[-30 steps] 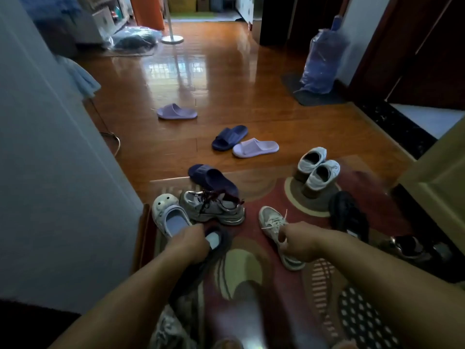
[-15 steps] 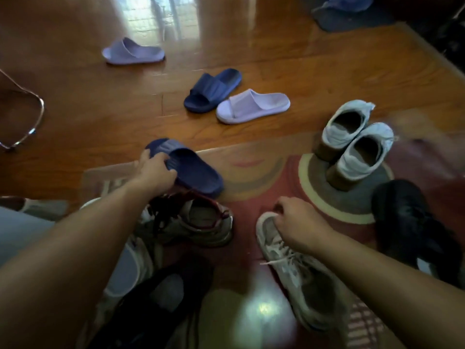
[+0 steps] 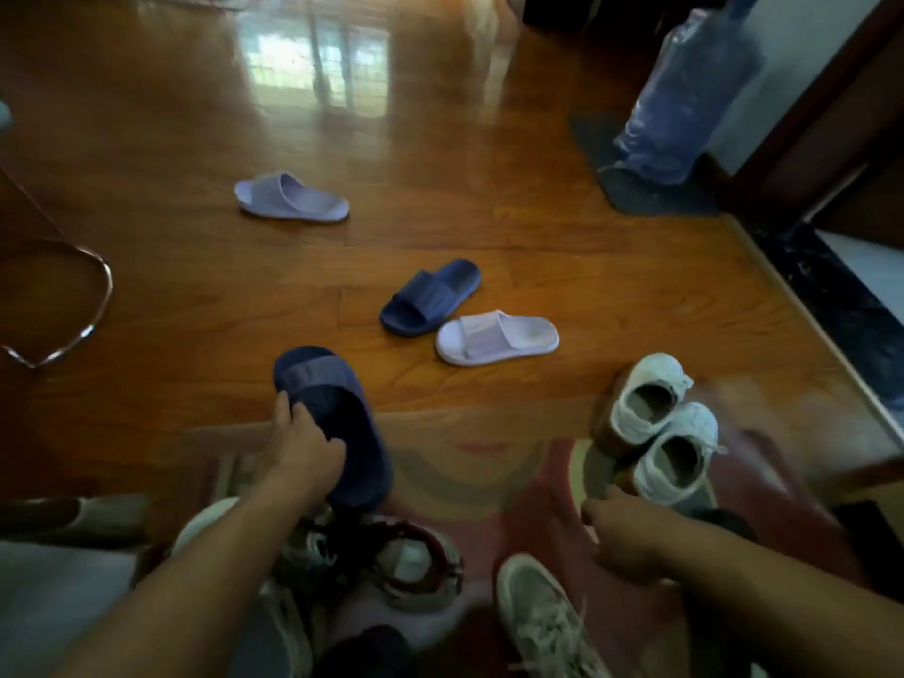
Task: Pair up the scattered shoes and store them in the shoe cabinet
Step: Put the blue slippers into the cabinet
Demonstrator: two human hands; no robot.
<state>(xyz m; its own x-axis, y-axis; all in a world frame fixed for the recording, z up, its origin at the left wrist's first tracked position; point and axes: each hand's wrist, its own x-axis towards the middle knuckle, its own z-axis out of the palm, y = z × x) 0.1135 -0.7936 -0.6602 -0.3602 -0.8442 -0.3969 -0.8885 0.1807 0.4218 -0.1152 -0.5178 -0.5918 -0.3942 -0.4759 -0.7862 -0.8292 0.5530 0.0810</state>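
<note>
My left hand grips a dark blue slide at the rug's far edge, toe end tilted up off the floor. Its matching blue slide lies farther out on the wood floor, beside a lilac slide. A second lilac slide lies farther back. My right hand hovers with curled fingers and nothing in it, between a white laced sneaker and a pair of white sneakers. A grey sneaker with dark red laces sits under my left forearm.
A patterned red rug covers the near floor. A white clog and black shoes lie by my arms. A plastic-wrapped water bottle stands on a dark mat at the back right. A metal loop is at left, a black stone threshold at right.
My left hand left the black shoe, reached forward and took hold of the dark blue slide, tilting it up. My right hand let go of the white laced sneaker and moved toward the white pair.
</note>
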